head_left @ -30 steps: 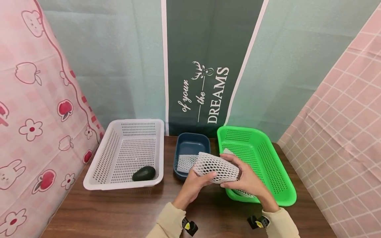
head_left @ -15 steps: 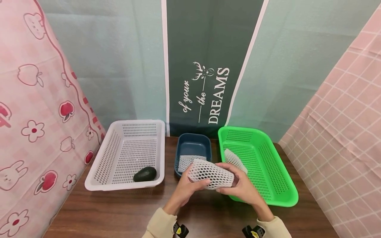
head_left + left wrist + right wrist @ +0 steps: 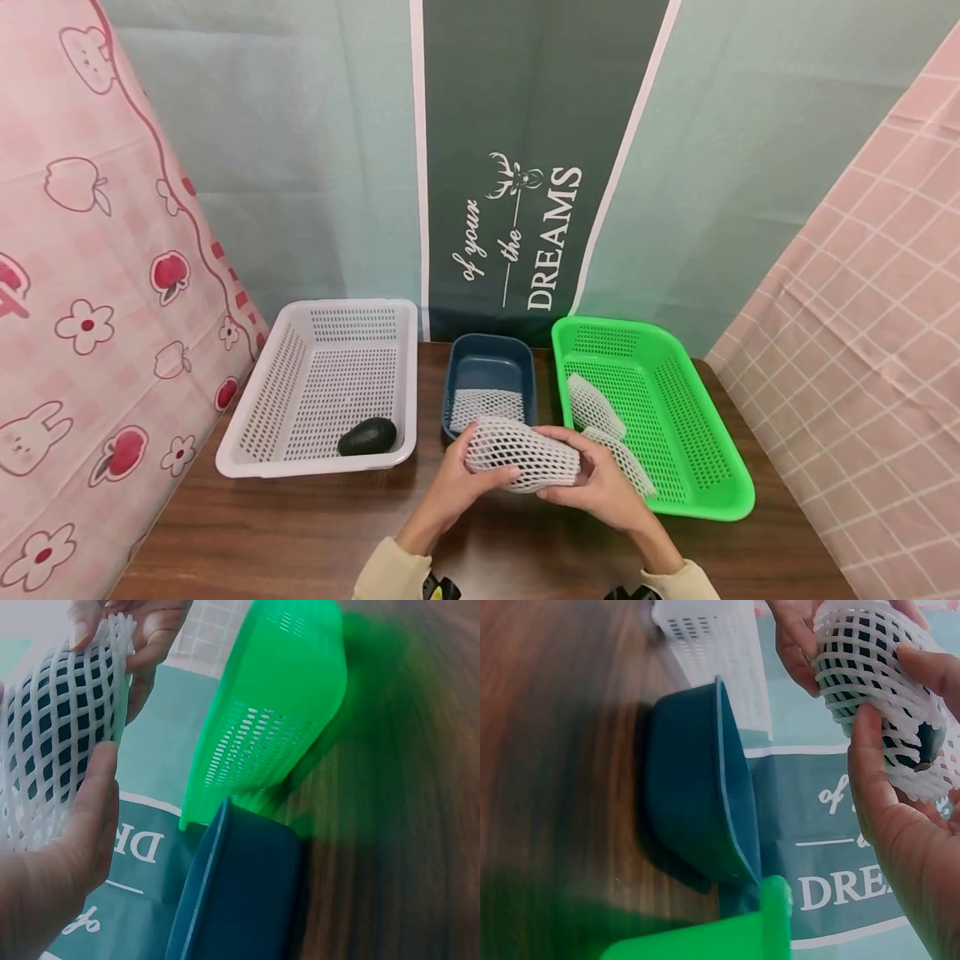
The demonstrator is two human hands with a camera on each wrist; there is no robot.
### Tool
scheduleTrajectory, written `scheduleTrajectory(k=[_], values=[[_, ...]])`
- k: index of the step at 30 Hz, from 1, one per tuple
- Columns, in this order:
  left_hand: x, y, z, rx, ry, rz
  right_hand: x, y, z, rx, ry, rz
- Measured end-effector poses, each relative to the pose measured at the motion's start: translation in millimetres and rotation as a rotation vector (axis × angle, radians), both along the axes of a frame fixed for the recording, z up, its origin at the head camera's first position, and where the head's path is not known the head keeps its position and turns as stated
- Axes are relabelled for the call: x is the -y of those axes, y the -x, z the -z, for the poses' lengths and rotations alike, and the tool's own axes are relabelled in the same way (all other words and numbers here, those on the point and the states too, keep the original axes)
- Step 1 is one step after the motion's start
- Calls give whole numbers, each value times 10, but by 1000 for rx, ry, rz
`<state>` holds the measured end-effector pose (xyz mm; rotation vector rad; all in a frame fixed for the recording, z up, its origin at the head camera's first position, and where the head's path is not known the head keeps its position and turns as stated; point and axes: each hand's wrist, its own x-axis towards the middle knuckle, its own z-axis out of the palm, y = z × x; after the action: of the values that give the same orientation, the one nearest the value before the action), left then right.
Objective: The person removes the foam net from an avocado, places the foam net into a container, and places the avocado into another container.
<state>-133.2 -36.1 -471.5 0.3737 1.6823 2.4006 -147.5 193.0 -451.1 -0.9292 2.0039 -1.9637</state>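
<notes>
My left hand (image 3: 456, 482) and right hand (image 3: 597, 483) hold a dark avocado (image 3: 930, 742) in a white foam net sleeve (image 3: 517, 454) between them, in front of the small blue box. In the left wrist view, the left hand (image 3: 82, 832) grips one end, with the net (image 3: 64, 720) stretched over the dark fruit. The right wrist view shows the fingers of my right hand (image 3: 900, 802) at the sleeve's other end, where part of the avocado is bare. Another avocado (image 3: 367, 437) lies uncovered in the white basket (image 3: 315, 473).
A blue box (image 3: 491, 343) holds white foam net sleeves (image 3: 487, 407) at centre. In the green basket (image 3: 712, 433) on the right lie two white net-covered pieces (image 3: 596, 406). Everything stands on a brown wooden table (image 3: 300, 533), with cloth hangings behind and at both sides.
Both hands have moved left and nearer to me with the netted avocado, away from the green basket's edge. The netted pieces in that basket now show more fully.
</notes>
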Motion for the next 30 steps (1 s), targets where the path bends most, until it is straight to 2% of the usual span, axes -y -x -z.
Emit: scheduleTrajectory(k=[3, 8, 12, 17, 23, 30], values=[[38, -29, 41, -11, 4, 0, 38, -36, 53, 32, 4, 0], [89, -56, 101, -41, 3, -7, 92, -68, 133, -14, 35, -23], [135, -66, 140, -53, 30, -5, 130, -101, 202, -3, 59, -18], [229, -109, 195, 4, 21, 12, 200, -165, 332, 59, 107, 7], [358, -179, 281, 104, 14, 38, 275, -275, 488, 143, 110, 89], [447, -215, 398, 111, 63, 57, 324, -349, 638, 276, 108, 178]])
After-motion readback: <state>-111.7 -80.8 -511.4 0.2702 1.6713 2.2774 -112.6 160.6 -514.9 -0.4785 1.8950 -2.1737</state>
